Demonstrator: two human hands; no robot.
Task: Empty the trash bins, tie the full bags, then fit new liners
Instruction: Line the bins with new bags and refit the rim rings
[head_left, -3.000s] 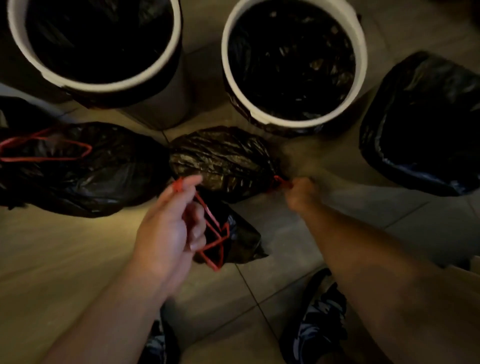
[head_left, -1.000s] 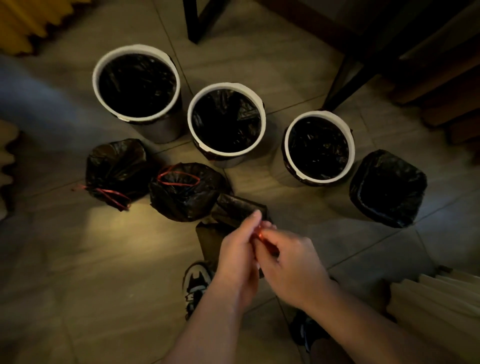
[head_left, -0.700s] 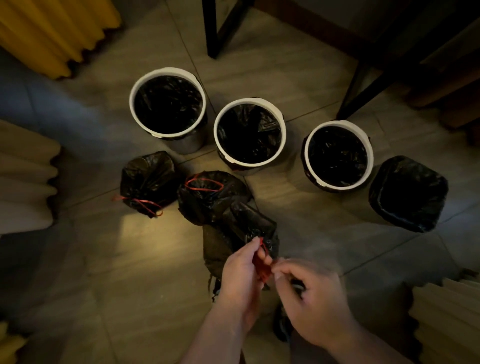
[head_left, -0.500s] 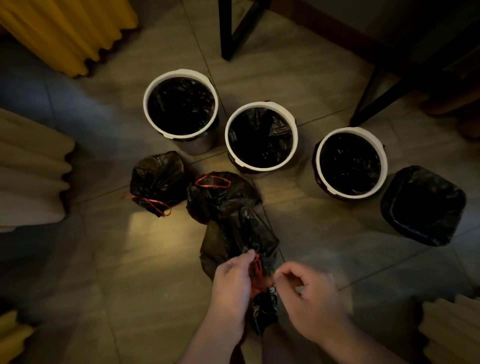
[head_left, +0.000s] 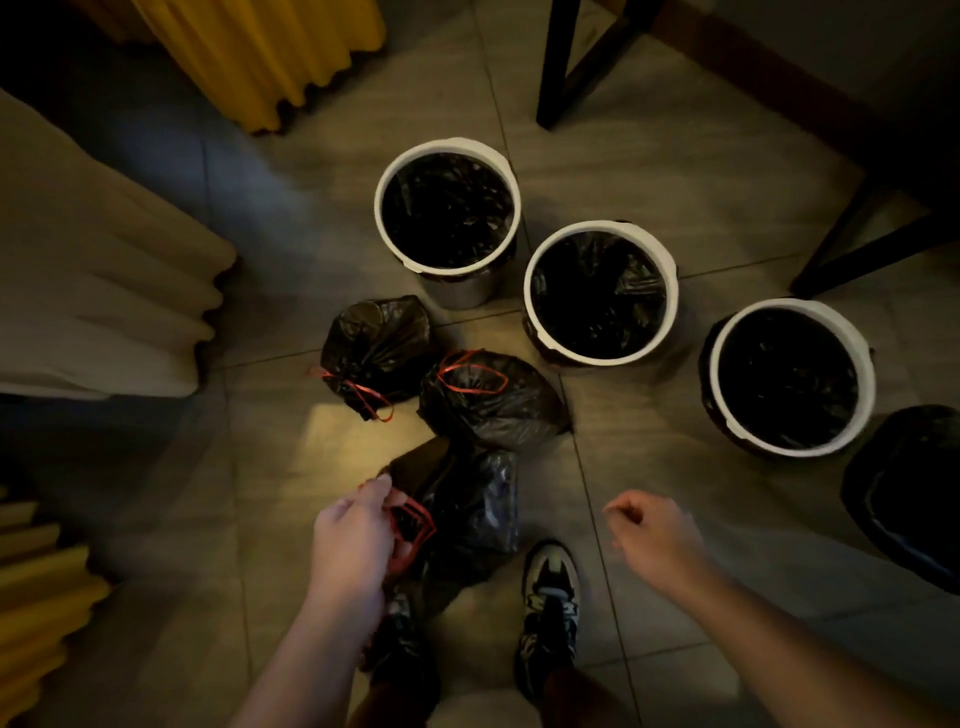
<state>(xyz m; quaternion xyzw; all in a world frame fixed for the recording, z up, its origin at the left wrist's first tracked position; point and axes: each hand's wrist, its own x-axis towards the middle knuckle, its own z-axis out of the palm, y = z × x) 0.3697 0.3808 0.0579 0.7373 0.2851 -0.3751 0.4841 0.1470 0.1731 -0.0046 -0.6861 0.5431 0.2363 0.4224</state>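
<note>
The left hand (head_left: 353, 540) is held low, fingers curled round a red drawstring (head_left: 417, 521). The right hand (head_left: 655, 535) is extended apart from it, loosely curled, apparently holding nothing.

Our right grip (head_left: 654, 540) has let go and swung out to 3 o'clock of the third bag (head_left: 478, 509), fingers loosely curled round nothing. Only our left grip (head_left: 353, 540) now holds the red drawstring (head_left: 415, 519), where both pinched it before.

Glossy crinkled black plastic bags (head_left: 493, 400), matt floor tiles (head_left: 649, 156), yellow cloth curtain (head_left: 260, 52)
</note>
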